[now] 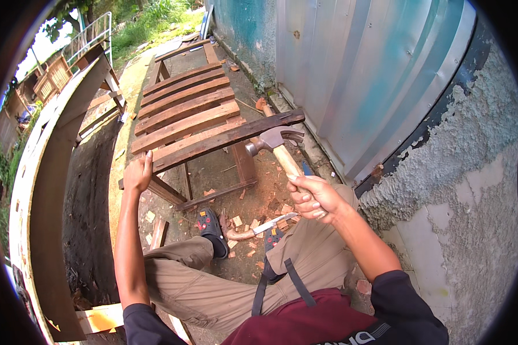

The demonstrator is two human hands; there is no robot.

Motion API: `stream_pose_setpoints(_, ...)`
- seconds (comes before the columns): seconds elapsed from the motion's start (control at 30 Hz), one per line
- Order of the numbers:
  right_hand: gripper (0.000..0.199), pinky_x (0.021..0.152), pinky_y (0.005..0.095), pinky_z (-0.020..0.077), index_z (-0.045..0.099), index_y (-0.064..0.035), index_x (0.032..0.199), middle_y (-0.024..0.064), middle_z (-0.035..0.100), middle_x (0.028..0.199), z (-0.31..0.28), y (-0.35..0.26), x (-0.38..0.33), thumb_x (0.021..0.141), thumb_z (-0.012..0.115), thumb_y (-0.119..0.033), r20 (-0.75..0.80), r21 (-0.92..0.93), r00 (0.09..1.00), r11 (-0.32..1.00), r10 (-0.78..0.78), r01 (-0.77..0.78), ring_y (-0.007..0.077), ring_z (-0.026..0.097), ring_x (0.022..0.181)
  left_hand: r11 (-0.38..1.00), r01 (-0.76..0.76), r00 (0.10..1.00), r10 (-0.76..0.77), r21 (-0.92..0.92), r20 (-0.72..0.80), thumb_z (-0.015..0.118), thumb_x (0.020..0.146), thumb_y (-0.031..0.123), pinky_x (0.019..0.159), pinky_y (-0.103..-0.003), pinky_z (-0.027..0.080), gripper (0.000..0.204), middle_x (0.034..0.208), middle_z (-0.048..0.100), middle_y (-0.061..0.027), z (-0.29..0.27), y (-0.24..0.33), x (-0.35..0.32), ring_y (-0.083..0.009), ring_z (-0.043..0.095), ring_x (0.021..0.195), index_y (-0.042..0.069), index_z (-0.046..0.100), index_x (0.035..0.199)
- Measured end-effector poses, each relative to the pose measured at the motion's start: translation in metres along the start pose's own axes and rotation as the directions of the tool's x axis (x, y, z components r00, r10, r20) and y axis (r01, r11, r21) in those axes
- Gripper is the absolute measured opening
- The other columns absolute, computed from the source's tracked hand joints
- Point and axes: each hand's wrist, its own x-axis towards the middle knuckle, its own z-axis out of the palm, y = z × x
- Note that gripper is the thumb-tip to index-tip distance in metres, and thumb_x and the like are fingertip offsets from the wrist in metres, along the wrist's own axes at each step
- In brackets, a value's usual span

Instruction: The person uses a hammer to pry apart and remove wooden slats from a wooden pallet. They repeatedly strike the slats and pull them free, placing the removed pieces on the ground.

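Observation:
A claw hammer [277, 141] with a pale wooden handle is raised in my right hand [316, 198], its fingers wrapped round the grip. The steel head is up, in front of the right part of a dark wooden board [230, 138]. That board lies across the near end of a slatted wooden bench frame [184, 109]. My left hand [138, 172] is closed on the board's left end, thumb on top and the other fingers partly hidden. On the ground between my feet lies a large knife [262, 227] with a wooden handle.
Wood chips [250, 224] litter the ground around my clogs [212, 227]. A corrugated metal door [357, 75] and a rough plaster wall [460, 172] stand close on the right. A long curved panel [57, 167] rises on the left.

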Motion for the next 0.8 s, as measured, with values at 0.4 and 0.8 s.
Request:
stream_pose_setpoints(0.4,0.025,0.030,0.0187,0.0249,0.045,-0.0132,0.084,-0.0069,0.040,0.061,0.002,0.020,-0.003,0.104,0.057,-0.022,0.076,0.040,0.995,0.997,0.068,-0.071,0.0000,0.033,0.039,0.999,-0.015,1.000,0.016,0.031,-0.005,0.029,0.102,0.062,0.071,-0.057,0.047,0.085,0.067,0.059,-0.0340,-0.012,-0.007,-0.011,-0.0507,0.064,0.071,-0.006,0.066,0.067)
stream_pose_setpoints(0.8,0.018,0.035,0.0231,0.0274,0.047,-0.0118,0.096,-0.0064,0.039,0.063,-0.005,-0.002,0.016,0.101,0.062,-0.019,-0.188,-0.028,0.951,0.969,-0.247,0.246,0.0030,0.034,0.043,0.998,0.057,0.998,-0.058,-0.034,-0.040,0.026,0.105,0.055,0.076,-0.059,0.048,0.082,0.076,0.063,-0.0346,0.015,0.007,-0.032,-0.0530,0.064,0.080,-0.007,0.067,0.071)
